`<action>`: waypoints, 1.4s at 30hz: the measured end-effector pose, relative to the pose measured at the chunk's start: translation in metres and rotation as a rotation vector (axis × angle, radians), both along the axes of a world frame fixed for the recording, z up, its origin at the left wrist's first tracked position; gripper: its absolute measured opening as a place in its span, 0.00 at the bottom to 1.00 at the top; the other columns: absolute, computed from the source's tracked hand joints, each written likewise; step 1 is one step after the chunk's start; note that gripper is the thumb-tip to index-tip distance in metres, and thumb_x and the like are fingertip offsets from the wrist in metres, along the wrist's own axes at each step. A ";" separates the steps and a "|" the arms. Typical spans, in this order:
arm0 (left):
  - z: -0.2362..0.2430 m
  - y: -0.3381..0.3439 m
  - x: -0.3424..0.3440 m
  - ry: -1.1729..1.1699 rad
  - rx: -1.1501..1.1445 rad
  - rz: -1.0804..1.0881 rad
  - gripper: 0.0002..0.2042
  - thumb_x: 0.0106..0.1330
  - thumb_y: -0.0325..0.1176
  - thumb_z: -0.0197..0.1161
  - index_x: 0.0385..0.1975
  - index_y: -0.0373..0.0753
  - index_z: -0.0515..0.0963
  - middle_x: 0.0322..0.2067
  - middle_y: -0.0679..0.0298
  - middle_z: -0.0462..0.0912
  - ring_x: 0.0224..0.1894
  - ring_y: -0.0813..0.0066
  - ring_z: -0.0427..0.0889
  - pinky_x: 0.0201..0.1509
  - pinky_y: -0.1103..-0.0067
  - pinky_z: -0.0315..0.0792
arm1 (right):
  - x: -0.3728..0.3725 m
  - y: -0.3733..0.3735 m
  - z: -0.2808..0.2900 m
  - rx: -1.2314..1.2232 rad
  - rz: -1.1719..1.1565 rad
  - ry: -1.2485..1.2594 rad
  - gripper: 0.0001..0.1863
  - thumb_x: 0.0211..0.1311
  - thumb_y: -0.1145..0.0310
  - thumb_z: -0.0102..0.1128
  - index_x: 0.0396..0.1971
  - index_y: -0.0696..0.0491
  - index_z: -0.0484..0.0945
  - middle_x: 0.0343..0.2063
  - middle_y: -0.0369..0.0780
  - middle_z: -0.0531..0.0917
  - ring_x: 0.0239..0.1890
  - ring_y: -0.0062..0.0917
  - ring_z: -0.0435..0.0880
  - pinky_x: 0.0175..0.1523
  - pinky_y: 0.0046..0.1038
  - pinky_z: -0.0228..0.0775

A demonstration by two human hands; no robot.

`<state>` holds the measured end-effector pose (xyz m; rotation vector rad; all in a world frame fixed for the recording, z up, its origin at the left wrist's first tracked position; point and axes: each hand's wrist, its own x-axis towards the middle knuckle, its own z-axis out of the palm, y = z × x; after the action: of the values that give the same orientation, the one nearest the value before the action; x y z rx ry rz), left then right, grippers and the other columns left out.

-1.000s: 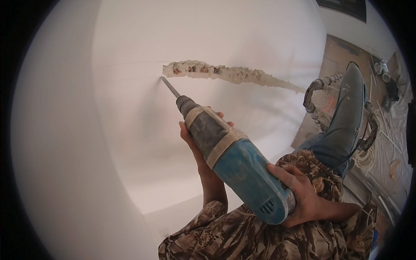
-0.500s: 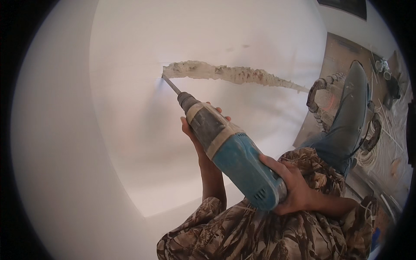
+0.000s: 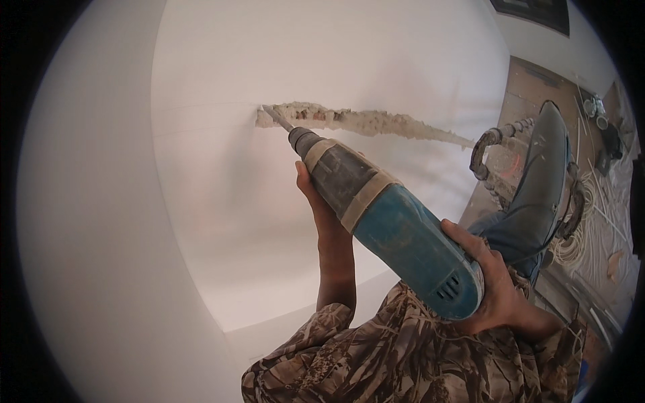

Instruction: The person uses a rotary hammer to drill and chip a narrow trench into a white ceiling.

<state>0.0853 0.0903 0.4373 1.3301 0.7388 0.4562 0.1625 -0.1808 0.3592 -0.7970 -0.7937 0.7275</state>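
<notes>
A dusty blue rotary hammer drill (image 3: 413,245) with a dark front housing slants up and left across the wall. Its narrow metal bit (image 3: 281,119) reaches into the left end of a rough, broken channel (image 3: 376,123) in the white wall, the tip near the upper edge. My left hand (image 3: 316,195) supports the front housing from beneath, thumb along its left side; its other fingers are mostly hidden behind the tool. My right hand (image 3: 496,285) wraps round the rear end, where the body covers the handle and any trigger.
The white wall (image 3: 255,221) meets another wall face on the left. On the right, a long dark-grey shape (image 3: 547,161) adjoins blue denim, with curved ridged bars (image 3: 485,144) alongside. Coiled pale cable (image 3: 571,248) and plastic sheeting (image 3: 621,201) lie on the floor beyond.
The drill and both hands have shifted right. Its bit tip has gone from the channel's lower left corner to the upper part of that end. My view has moved slightly.
</notes>
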 end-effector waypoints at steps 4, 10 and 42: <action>-0.007 0.004 0.009 -0.019 0.042 0.037 0.36 0.72 0.72 0.36 0.59 0.45 0.69 0.48 0.58 0.77 0.51 0.63 0.82 0.54 0.62 0.83 | 0.010 0.012 -0.003 -0.016 0.018 -0.008 0.58 0.37 0.69 0.75 0.74 0.55 0.55 0.54 0.54 0.80 0.55 0.47 0.83 0.61 0.39 0.72; 0.012 0.004 0.027 -0.070 -0.080 0.097 0.36 0.71 0.72 0.39 0.58 0.43 0.71 0.45 0.58 0.79 0.48 0.60 0.84 0.50 0.63 0.85 | 0.032 0.037 0.006 0.021 0.115 0.001 0.59 0.38 0.70 0.76 0.74 0.56 0.55 0.55 0.54 0.80 0.57 0.47 0.82 0.62 0.39 0.71; 0.014 0.021 -0.001 -0.167 -0.210 0.121 0.41 0.67 0.73 0.44 0.60 0.37 0.68 0.44 0.50 0.79 0.39 0.50 0.86 0.37 0.60 0.87 | -0.026 0.047 -0.017 0.069 -0.034 -0.082 0.65 0.34 0.46 0.83 0.73 0.59 0.59 0.38 0.43 0.84 0.35 0.37 0.85 0.52 0.39 0.67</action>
<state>0.0841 0.1109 0.4515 1.0417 0.7096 0.5631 0.1362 -0.1335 0.3427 -0.7800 -0.8723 0.6372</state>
